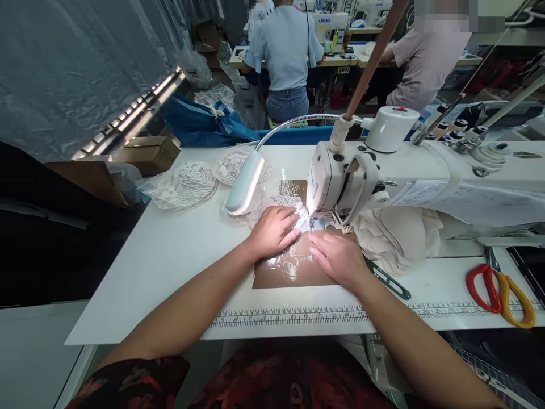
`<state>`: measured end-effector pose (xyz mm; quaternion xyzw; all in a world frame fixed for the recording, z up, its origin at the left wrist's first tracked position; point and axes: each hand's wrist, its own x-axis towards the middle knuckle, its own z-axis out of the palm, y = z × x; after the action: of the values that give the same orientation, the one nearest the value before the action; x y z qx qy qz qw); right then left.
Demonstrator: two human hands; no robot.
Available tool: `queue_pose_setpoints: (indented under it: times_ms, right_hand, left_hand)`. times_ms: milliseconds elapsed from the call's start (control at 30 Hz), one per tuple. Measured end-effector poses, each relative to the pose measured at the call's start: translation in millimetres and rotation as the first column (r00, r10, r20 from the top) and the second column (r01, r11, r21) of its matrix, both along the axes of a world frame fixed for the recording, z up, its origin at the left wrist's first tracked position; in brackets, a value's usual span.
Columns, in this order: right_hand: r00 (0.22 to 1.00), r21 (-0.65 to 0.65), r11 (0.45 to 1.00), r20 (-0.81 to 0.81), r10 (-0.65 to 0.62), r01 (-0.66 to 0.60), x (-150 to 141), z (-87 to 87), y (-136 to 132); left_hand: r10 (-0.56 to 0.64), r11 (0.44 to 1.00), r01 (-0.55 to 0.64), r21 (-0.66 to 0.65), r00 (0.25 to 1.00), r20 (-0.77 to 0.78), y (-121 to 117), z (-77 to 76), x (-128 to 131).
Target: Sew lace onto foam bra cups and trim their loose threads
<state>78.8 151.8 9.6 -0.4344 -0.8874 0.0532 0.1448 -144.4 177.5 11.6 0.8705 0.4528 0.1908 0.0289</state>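
Note:
My left hand (pixel 275 232) lies palm down with its fingers stretched over white lace fabric (pixel 289 201), left of the needle of the white sewing machine (pixel 326 176). My right hand (pixel 336 255) rests on the brown shiny sheet (pixel 293 270) just right of the needle, its fingers stretched toward it; no held thing shows. Under the presser foot, glare and fingertips partly hide the fabric. More white lace cup-shaped pieces (pixel 189 184) lie at the table's far left, joined in a row. A lamp head (pixel 244 182) on a bendy metal neck hangs above the lace.
Scissors (pixel 500 292) with red and yellow handles lie at the right. Folded pale fabric (pixel 400 236) is heaped under the machine arm, near a dark slotted metal strip (pixel 387 279). A ruler tape (pixel 289 316) runs along the front edge. Two people sit beyond.

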Motion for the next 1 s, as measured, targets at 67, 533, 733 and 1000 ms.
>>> queue_pose_setpoints:
  times_ms: [67, 533, 733, 1000]
  right_hand:
    - [1.0, -0.031, 0.999, -0.018, 0.022, -0.022, 2.9, 7.0, -0.8]
    - [0.96, 0.151, 0.988, 0.268, -0.085, 0.045, 94.4, 17.3, -55.4]
    - [0.972, 0.186, 0.98, 0.211, -0.107, 0.068, 104.3, 9.4, -55.9]
    - [0.966, 0.225, 0.974, 0.24, -0.098, 0.043, 115.5, -0.4, -54.1]
  left_hand:
    - [0.01, 1.0, -0.01, 0.007, 0.999, 0.031, -0.5, -0.5, -0.1]
    - [-0.332, 0.866, 0.398, -0.303, 0.91, 0.248, -77.5, 34.1, -5.7]
    - [0.117, 0.927, 0.021, -0.374, 0.932, 0.342, -67.3, 43.1, -14.6]
    - [0.376, 0.686, 0.033, -0.727, 0.839, 0.392, -40.3, 34.2, -19.6]
